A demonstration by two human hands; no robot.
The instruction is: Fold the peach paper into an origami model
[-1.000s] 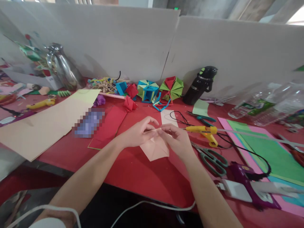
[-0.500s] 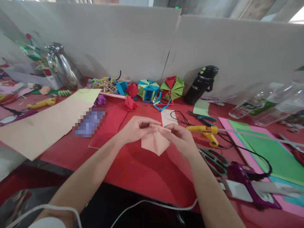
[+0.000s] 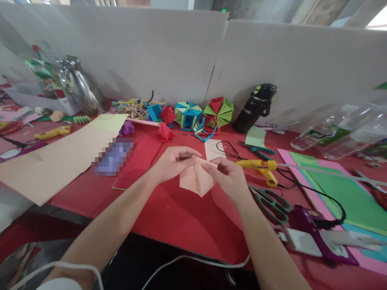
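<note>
A small piece of folded peach paper (image 3: 198,179), creased down its middle, is held above the red table (image 3: 178,217) between my two hands. My left hand (image 3: 177,163) pinches its upper left part, with the thumb on the near side. On the upper right corner, my right hand (image 3: 228,173) grips the paper between thumb and fingers. The paper's lower edge comes to a point facing me. Fingertips behind the paper are hidden.
Right of my hands lie a yellow glue gun (image 3: 261,169), green-handled scissors (image 3: 272,205), pliers (image 3: 256,150) and a purple power strip (image 3: 320,233). Folded paper models (image 3: 189,114) and a black bottle (image 3: 255,106) stand at the back. Large beige sheets (image 3: 63,161) lie left.
My thumbs have shifted slightly apart along the paper's top edge, showing more of the centre crease. Both hands keep their hold, and the view has barely moved.
</note>
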